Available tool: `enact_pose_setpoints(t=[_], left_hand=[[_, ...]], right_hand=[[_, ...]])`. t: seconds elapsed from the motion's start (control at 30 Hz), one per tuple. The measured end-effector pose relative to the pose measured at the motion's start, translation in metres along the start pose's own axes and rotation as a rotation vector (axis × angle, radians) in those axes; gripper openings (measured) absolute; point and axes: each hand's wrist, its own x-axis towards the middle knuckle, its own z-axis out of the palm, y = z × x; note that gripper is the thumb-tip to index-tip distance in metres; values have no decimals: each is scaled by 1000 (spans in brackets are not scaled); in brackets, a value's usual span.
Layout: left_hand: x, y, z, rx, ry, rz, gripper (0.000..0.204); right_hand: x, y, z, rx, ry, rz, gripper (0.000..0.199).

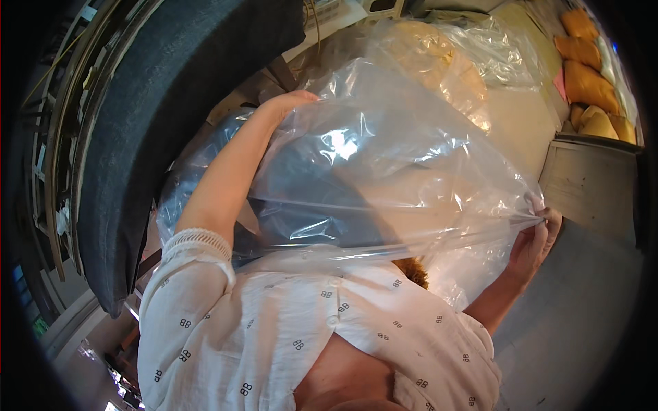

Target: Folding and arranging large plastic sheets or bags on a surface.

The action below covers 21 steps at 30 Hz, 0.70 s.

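here the left hand (291, 103) lay flat, fingers spread, against the top of a clear plastic bag (384, 171) over a dark cushion (308, 185); the right hand (534, 240) pinched the bag's edge shut.

Left arm extended, hand (291, 101) flat; right hand (538, 236) pinched shut, raised.

A white short-sleeved shirt (308, 322) — small dark paired-letter print, lace-trimmed cuff (199, 240), buttoned front.
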Motion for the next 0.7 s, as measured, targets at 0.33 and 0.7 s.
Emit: enact_pose_setpoints(t=[0.33,0.7], left_hand=[[-261,71,32,-368,842,1280,29],[-355,-82,62,-857,494,1143,53]], right_hand=[[73,1,76,273,-15,-68,16],[190,-99,209,660,-602,-123,16]])
